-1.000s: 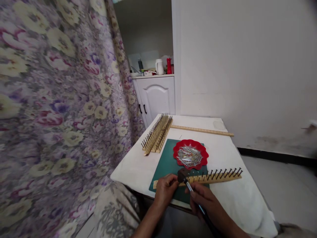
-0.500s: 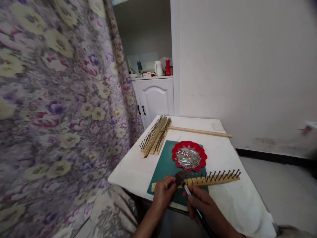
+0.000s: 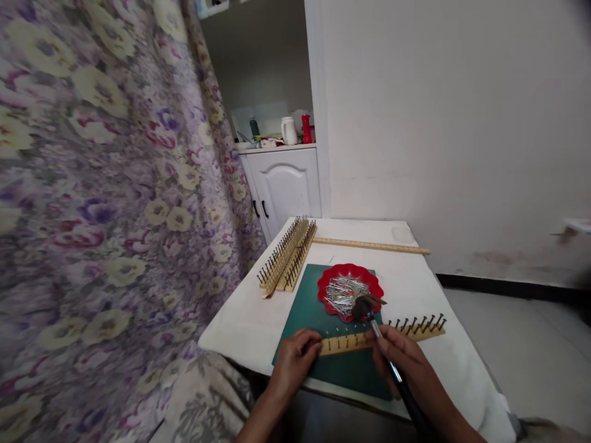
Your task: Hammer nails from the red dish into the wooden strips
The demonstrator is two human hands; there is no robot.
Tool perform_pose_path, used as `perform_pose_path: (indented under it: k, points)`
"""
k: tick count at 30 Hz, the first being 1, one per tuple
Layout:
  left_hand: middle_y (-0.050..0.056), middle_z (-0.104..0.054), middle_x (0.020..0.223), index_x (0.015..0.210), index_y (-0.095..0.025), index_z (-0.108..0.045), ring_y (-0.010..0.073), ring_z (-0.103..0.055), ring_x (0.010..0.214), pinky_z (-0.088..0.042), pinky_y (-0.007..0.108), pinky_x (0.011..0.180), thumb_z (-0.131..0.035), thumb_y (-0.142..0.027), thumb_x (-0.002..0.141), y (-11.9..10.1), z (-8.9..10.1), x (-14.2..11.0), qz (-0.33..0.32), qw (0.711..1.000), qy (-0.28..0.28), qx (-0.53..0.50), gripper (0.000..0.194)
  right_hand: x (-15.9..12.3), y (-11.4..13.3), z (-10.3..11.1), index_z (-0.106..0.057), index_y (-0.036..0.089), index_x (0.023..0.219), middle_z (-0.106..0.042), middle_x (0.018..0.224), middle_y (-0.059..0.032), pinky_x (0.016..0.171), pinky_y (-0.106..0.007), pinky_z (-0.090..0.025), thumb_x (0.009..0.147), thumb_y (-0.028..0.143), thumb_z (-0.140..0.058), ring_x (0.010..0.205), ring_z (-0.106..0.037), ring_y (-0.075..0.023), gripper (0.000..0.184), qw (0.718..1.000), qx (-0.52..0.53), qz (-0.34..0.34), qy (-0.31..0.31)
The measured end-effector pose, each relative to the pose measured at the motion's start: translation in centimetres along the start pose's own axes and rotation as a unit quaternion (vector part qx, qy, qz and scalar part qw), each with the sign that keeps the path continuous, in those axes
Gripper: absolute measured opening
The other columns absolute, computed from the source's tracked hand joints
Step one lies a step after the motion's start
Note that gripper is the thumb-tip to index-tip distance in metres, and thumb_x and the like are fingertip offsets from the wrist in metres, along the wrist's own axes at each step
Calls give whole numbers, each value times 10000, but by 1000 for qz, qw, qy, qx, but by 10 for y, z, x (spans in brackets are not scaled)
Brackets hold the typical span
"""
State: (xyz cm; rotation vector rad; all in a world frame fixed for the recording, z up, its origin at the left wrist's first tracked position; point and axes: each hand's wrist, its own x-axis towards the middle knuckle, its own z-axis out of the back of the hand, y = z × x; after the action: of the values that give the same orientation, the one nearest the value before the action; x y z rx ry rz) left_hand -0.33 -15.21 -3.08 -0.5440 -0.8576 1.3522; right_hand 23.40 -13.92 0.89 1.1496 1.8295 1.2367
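My left hand (image 3: 295, 360) is closed, thumb and fingertips on the left part of a wooden strip (image 3: 339, 344), whose left end it hides. Bolt-like dark nails (image 3: 422, 323) stand upright along the strip's right part, while small nails show toward its left. In my right hand (image 3: 401, 357) is a claw hammer (image 3: 366, 306) with a dark head and a metal shaft. Its head is raised above the strip and overlaps the near rim of a red scalloped dish (image 3: 327, 274). Silvery nails (image 3: 344, 292) fill the dish. Below the strip lies a green mat (image 3: 300, 307).
Several nail-studded wooden strips (image 3: 290, 252) lie at the table's far left. A bare wooden strip (image 3: 369, 246) lies across the back. White cloth covers the table (image 3: 240, 320). A floral curtain (image 3: 138, 215) hangs at left, and a white cabinet (image 3: 289, 187) stands behind.
The hammer has lifted from beside my left fingers and moved right, up over the dish's near edge. My left hand has shifted slightly left, and the view has shifted a little.
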Motion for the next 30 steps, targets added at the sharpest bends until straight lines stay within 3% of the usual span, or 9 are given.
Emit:
perform_pose_path:
  k: [5,10,15,21,30]
  points:
    - [23,-647,807,840,-193,-650,165,-590,767,-427,238,701,-525,-224,812,-8,14,32,-25,999,-11,18,132,5,6,10,-548,166,937,-539,530,59,295,-125,-274,880,372,-519,321,-373,-39,216,999,21,32,-26]
    - [41,-655,873,838,-187,-659,178,-581,840,-413,243,746,-550,-168,787,-24,8,88,-114,980,104,129,122,7,5,13,-549,161,922,-545,529,56,294,-125,-248,882,379,-516,308,-370,-33,224,999,22,30,-31]
    - [47,-673,849,793,-169,-678,184,-586,815,-400,242,715,-578,-105,729,-27,-11,125,-130,945,204,221,135,7,4,13,-549,163,907,-545,518,57,290,-126,-256,858,407,-544,316,-387,-45,249,999,14,28,-43]
    - [45,-686,808,765,-174,-686,185,-585,762,-386,238,658,-584,-119,712,-22,-25,134,-115,933,234,249,128,10,4,15,-555,167,905,-549,512,57,285,-118,-252,837,415,-569,315,-383,-40,258,998,30,19,-43]
    - [76,-679,798,723,-164,-660,213,-593,748,-374,265,633,-523,-101,695,-21,-32,137,-75,931,208,290,153,12,1,17,-539,168,883,-549,503,65,274,-104,-272,827,430,-581,311,-386,-36,271,998,32,17,-47]
